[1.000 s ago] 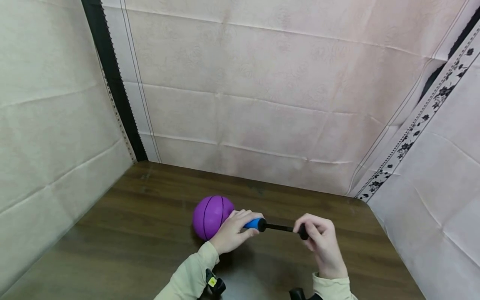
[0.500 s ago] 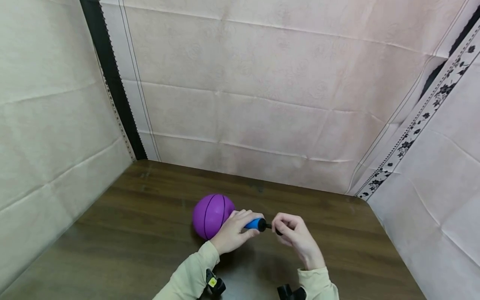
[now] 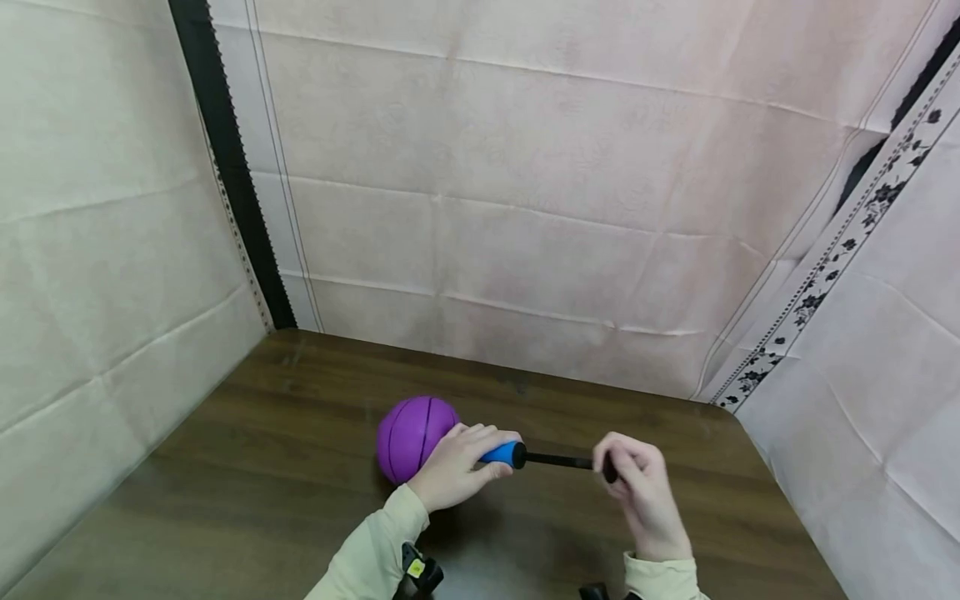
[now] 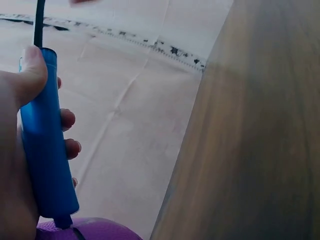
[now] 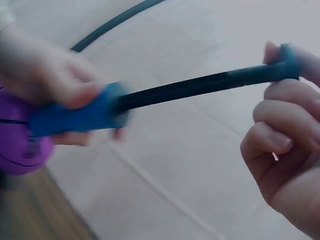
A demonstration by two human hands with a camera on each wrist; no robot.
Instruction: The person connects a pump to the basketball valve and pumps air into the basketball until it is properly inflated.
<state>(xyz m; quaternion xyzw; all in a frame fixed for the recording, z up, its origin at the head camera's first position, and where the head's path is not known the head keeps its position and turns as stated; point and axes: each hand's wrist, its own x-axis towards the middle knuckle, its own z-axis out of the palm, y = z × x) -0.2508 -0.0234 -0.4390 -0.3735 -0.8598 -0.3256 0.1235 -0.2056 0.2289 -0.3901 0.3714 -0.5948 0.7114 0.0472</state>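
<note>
A blue hand pump (image 4: 49,150) with a black plunger rod (image 5: 185,90) lies nearly level in the head view. Its nozzle end meets the purple ball (image 3: 412,442), which rests on the table. My left hand (image 3: 459,468) wraps round the blue barrel, close against the ball's right side. To the right, my right hand (image 3: 641,492) pinches the black handle (image 5: 287,62) at the end of the rod. The rod stands well out of the barrel. Most of the barrel is hidden by the left hand in the head view.
Brown wood-grain table (image 3: 247,483) lies under everything. Pale creased cloth (image 3: 480,200) rises at the back and on both sides, with a black floral strip (image 3: 817,292) at the right corner. Black wrist cameras (image 3: 423,571) sit on the sleeves.
My right hand moved left and pushed the rod almost fully in, then moved right and drew it out again. The left hand kept its grip on the barrel by the ball.
</note>
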